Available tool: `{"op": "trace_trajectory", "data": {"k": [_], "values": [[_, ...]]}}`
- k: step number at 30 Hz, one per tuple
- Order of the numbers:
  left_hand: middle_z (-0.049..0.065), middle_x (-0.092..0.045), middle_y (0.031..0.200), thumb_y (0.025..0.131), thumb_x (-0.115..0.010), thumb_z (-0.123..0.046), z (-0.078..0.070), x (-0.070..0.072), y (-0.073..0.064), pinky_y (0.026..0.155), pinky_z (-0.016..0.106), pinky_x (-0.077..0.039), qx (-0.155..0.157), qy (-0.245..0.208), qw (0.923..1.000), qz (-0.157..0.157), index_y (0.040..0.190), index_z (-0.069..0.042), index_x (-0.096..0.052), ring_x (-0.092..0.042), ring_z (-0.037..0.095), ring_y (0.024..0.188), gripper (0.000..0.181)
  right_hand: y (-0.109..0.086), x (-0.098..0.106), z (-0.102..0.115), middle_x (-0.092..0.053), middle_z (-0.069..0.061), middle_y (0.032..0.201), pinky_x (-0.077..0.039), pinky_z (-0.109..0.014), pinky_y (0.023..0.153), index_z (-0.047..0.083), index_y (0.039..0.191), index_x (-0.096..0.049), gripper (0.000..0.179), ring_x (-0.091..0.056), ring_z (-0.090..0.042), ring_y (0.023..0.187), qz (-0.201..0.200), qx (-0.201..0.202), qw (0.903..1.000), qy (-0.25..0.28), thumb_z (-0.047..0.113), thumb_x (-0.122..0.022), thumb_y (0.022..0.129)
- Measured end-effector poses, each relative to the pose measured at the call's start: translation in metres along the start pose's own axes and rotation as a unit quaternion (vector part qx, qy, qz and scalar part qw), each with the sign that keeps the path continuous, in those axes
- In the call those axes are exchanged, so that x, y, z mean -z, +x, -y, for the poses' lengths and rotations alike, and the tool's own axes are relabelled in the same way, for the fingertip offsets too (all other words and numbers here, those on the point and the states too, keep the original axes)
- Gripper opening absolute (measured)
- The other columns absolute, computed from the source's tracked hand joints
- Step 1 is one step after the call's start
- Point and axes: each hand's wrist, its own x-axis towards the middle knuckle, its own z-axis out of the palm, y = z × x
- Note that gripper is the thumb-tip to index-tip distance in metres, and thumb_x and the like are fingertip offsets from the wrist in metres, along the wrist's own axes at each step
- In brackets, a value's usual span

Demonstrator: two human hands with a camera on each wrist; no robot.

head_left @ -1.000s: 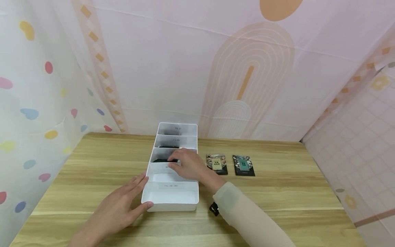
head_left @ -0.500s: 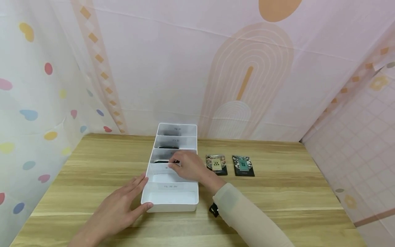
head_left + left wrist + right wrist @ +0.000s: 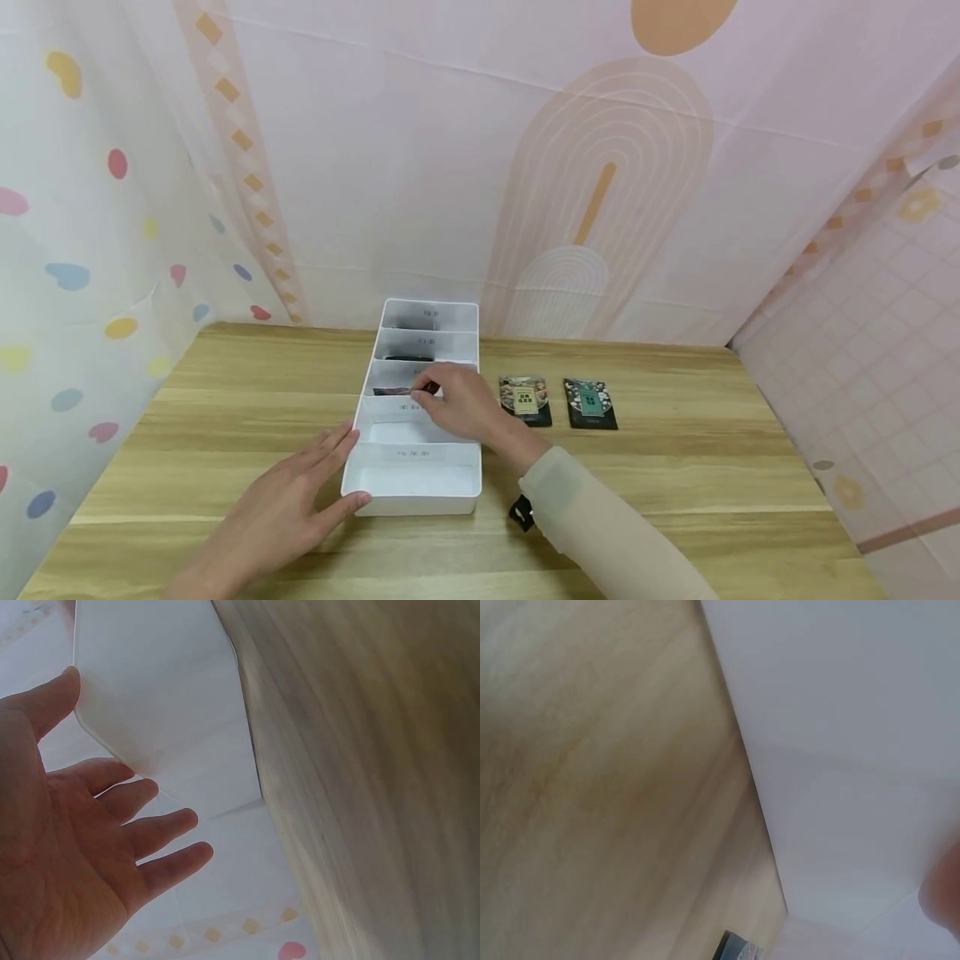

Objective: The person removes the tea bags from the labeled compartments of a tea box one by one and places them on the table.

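Note:
A white box divided into several labelled compartments lies lengthwise on the table, shown in the head view. My right hand reaches over its right wall and pinches the edge of a dark packet in the middle compartment. Most of that packet is hidden by the divider and the fingers. The left hand rests against the box's near-left corner, thumb and fingertips touching its rim. In the left wrist view its fingers are spread and fairly straight. Only a blurred fingertip shows in the right wrist view.
Right of the box lie a packet with a yellow label and a packet with a green label. A small black object sits partly under the right sleeve. Another dark packet stands in the compartment behind. Patterned curtains border the table.
The pinched packet has risen slightly, and a reddish patterned strip of it now shows above the divider. The right hand has shifted a little. The left hand keeps its place.

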Motion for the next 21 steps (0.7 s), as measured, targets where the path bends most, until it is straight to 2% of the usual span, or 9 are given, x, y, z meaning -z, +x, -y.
{"op": "trace_trajectory", "data": {"k": [14, 21], "values": [[0.017, -0.050, 0.158, 0.097, -0.073, -0.048, -0.001, 0.002, 0.004, 0.103, 0.060, -0.051, 0.001, -0.001, 1.0000, 0.009, 0.151, 0.002, -0.053, -0.053, 0.045, 0.138, 0.076, -0.003, 0.019, 0.001, -0.072, 0.004, 0.101, -0.051, -0.025, 0.070, 0.014, 0.110, -0.074, 0.012, -0.061, -0.008, 0.084, -0.028, 0.000, 0.9996, 0.005, 0.019, -0.064, 0.107], [0.016, -0.050, 0.158, 0.096, -0.074, -0.049, -0.001, 0.002, 0.002, 0.102, 0.060, -0.052, 0.004, 0.002, 0.9999, 0.010, 0.151, 0.001, -0.054, -0.053, 0.044, 0.138, 0.077, -0.007, 0.031, -0.001, -0.072, 0.000, 0.102, -0.053, -0.026, 0.075, 0.009, 0.112, -0.072, 0.012, -0.062, -0.012, 0.086, -0.054, -0.001, 0.9982, 0.026, 0.015, -0.064, 0.106]]}}
